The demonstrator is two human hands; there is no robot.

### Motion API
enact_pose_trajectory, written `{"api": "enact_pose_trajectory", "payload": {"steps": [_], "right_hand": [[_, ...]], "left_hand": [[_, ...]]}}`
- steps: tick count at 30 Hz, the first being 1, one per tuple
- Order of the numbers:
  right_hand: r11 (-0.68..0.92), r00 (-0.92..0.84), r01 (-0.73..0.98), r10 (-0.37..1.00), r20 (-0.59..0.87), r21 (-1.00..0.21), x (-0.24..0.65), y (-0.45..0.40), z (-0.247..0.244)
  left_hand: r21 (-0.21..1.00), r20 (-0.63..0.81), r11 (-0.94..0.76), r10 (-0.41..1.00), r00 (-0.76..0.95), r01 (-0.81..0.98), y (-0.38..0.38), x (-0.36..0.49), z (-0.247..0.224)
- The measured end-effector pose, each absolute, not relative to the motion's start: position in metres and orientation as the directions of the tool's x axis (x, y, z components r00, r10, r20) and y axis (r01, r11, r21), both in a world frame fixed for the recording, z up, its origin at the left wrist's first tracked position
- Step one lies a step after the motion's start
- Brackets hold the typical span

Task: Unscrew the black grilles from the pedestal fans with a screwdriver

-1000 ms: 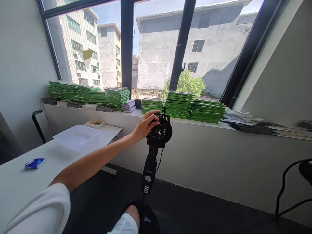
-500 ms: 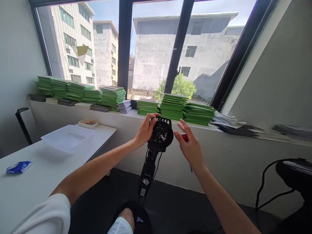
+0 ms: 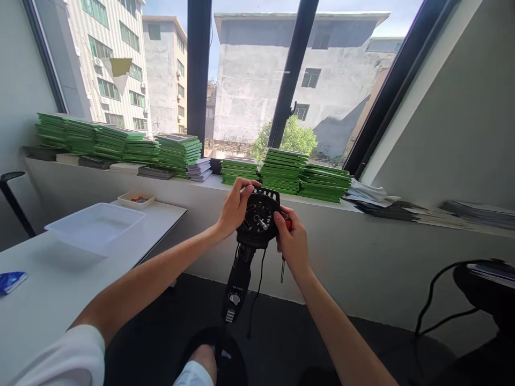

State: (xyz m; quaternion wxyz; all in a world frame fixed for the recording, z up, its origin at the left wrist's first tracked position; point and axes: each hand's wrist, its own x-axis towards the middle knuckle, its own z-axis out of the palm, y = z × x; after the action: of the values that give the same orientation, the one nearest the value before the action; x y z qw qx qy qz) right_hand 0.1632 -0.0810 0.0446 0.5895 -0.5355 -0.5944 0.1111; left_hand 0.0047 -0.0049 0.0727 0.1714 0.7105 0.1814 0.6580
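In front of me stands a black floor fan without its grille or blades; its round motor head point(image 3: 259, 228) has a short metal shaft at the centre. My left hand point(image 3: 235, 206) grips the head's upper left rim, thumb in front and fingers behind. At the right side of the head is my right hand point(image 3: 293, 236), fingers curled round a small red thing point(image 3: 288, 224), mostly hidden, with a thin cord loop point(image 3: 282, 268) hanging below. The fan's pole point(image 3: 235, 289) bears a silver knob and runs down to a round base point(image 3: 237, 356) beside my leg.
To the left, a white table point(image 3: 52, 289) carries a clear plastic bin point(image 3: 96, 225), a small tray point(image 3: 137, 199) with red bits and a blue packet point(image 3: 12, 281). Stacks of green booklets point(image 3: 281, 171) line the windowsill. A black object with cables point(image 3: 486, 289) is at the right.
My right hand has moved left, from apart to against the fan head's right side, with the red thing in it. My left hand stays on the rim. The view has shifted slightly.
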Motion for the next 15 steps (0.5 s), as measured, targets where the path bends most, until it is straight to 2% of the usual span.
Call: {"api": "enact_pose_trajectory", "payload": {"steps": [5,7,11,15], "right_hand": [[0.402,0.268,0.509,0.766,0.584,-0.761,0.165,-0.080,0.047],[0.395,0.282,0.508,0.763,0.581,-0.766,0.166,-0.085,0.044],[0.364,0.345,0.493,0.752,0.562,-0.790,0.169,-0.111,0.017],[0.327,0.396,0.463,0.756,0.522,-0.824,0.169,-0.145,-0.029]], "left_hand": [[0.457,0.883,-0.889,0.459,0.099,0.039,-0.008,0.000,0.071],[0.391,0.907,-0.916,0.400,0.128,0.092,-0.007,-0.006,0.071],[0.176,0.949,-0.950,0.234,0.212,0.258,-0.002,-0.023,0.073],[0.105,0.946,-0.959,0.178,0.271,0.264,0.001,-0.033,0.081]]}}
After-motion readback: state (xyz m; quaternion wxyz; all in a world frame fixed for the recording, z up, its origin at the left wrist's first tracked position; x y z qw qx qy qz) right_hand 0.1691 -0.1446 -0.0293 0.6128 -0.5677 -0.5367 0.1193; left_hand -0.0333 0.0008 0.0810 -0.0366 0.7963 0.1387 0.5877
